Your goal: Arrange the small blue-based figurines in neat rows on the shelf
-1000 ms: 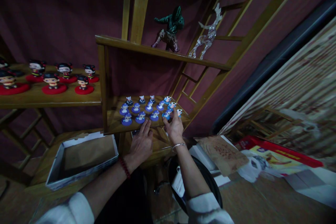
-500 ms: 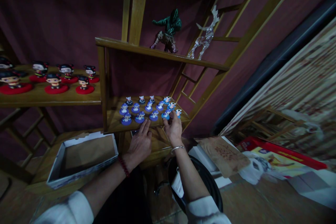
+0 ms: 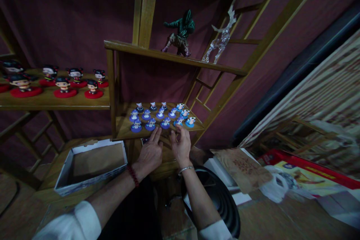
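Note:
Rows of small figurines on round bases stand upright on the low wooden shelf point(image 3: 123, 132). My left hand point(image 3: 150, 152) lies with fingers stretched at the shelf's front edge, just below a purple-based figurine point(image 3: 150, 123). It holds nothing that I can see. My right hand point(image 3: 181, 146) is at the same edge, thumb and fingers slightly apart. Nearest to its fingertips is a blue-and-purple figurine point(image 3: 178, 120); whether they touch is unclear. To the right of that sits a light blue figurine point(image 3: 190, 121). Darker figurines point(image 3: 153, 106) form the back row.
Black-haired dolls on red bases point(image 3: 65, 90) line the left shelf. Above stand a green hooded statue point(image 3: 182, 30) and a clear deer point(image 3: 219, 43). An open box point(image 3: 92, 165) is lower left. A black bin point(image 3: 222, 202), flattened cardboard point(image 3: 242, 168) and plastic bags lie lower right.
My right hand has drawn back and left from the figurines at the shelf's right end, uncovering the front light blue one. My left hand stays in place. The view has shifted slightly.

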Demonstrator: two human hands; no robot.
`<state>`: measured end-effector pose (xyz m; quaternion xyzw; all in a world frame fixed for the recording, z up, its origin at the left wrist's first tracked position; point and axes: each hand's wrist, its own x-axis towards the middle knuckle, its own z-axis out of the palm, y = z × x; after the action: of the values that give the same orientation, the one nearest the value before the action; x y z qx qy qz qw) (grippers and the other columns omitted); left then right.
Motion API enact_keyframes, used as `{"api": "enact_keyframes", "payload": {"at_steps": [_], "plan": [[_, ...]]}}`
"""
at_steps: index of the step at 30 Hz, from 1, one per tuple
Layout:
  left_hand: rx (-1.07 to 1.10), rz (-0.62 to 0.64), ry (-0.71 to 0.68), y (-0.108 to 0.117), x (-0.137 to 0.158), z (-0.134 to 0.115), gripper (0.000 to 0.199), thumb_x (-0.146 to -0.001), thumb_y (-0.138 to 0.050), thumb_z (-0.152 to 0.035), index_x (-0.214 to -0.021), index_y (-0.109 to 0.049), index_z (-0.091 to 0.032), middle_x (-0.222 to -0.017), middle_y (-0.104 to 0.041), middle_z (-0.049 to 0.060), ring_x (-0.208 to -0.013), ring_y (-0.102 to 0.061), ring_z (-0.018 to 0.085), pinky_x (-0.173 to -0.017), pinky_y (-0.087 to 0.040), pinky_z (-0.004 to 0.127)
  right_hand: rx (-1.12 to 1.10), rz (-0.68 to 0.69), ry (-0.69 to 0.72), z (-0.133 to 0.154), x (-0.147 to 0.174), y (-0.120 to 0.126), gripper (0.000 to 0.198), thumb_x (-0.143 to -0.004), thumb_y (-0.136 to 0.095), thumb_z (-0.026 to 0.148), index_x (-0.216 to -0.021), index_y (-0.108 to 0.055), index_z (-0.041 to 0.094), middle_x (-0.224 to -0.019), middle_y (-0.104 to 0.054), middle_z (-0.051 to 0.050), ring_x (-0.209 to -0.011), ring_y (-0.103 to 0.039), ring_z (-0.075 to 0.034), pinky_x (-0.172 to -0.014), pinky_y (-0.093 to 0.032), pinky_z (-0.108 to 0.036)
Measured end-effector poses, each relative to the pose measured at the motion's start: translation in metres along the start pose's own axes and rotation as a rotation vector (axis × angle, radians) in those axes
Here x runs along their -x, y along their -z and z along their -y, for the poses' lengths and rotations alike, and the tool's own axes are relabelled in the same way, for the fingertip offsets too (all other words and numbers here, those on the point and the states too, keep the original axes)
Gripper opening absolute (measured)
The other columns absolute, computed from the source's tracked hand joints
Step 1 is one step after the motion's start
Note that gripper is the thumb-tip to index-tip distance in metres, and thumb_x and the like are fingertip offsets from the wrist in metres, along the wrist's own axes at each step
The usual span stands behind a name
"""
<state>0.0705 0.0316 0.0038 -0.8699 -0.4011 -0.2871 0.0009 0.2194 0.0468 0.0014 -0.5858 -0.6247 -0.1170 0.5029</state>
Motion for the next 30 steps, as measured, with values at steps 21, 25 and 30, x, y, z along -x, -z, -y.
{"api": "enact_keyframes", "payload": {"at_steps": [21,25,30], "plan": [[-0.033,0.049,0.007,0.0,0.001,-0.004,0.025,-0.068,-0.049,-0.002,-0.087,-0.065,-0.002,-0.145,-0.024,0.026,-0.139,-0.006,0.028,-0.104,-0.039,0.039,-0.135,0.06,-0.048,0.023,0.001,0.001,0.039,-0.086,-0.044,0.026,-0.123,-0.048,0.013,-0.121,-0.057,-0.015,-0.113,-0.053,-0.022,-0.097,-0.044,-0.042],[0.0,0.077,0.029,0.001,0.003,-0.007,0.027,-0.064,-0.05,0.0,-0.087,-0.064,-0.002,-0.149,-0.015,0.024,-0.14,-0.001,0.028,-0.104,-0.039,0.038,-0.124,-0.006,-0.015,0.024,0.019,0.005,0.031,-0.088,-0.043,0.024,-0.116,-0.053,0.016,-0.112,-0.06,-0.012,-0.108,-0.054,-0.02,-0.094,-0.046,-0.042],[0.001,0.084,0.03,0.001,0.006,-0.007,0.023,-0.066,-0.048,0.0,-0.083,-0.063,-0.004,-0.151,-0.01,0.02,-0.14,-0.001,0.027,-0.1,-0.043,0.037,-0.132,-0.043,0.031,0.018,0.032,0.008,0.025,-0.089,-0.042,0.021,-0.109,-0.056,0.018,-0.104,-0.062,-0.01,-0.103,-0.056,-0.018,-0.09,-0.048,-0.04]]}}
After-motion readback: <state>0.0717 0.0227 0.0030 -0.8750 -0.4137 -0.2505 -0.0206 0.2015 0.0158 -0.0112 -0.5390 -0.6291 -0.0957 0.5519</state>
